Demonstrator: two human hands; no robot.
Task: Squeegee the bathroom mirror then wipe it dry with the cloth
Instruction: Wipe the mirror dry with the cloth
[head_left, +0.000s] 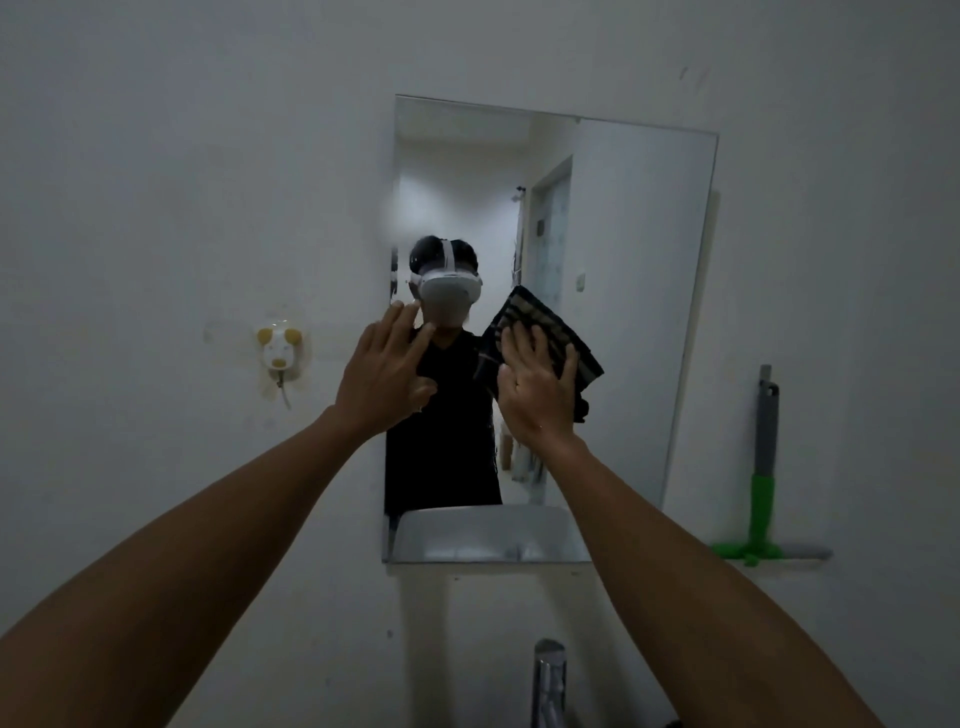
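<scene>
The right hand (537, 387) presses a dark striped cloth (540, 332) flat against the rectangular frameless wall mirror (623, 260), fingers straight, to dry its middle. The left hand (384, 369), released, braces near the mirror's left edge. The green-handled squeegee (762, 499) leans against the wall beyond the mirror's right edge, apparently finished with.

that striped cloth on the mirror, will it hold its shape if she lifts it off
Probably not. The cloth looks soft: its lower corner droops in folds below the right hand. It likely stays up only because flat fingers press it to the mirror. Seems light.
</scene>
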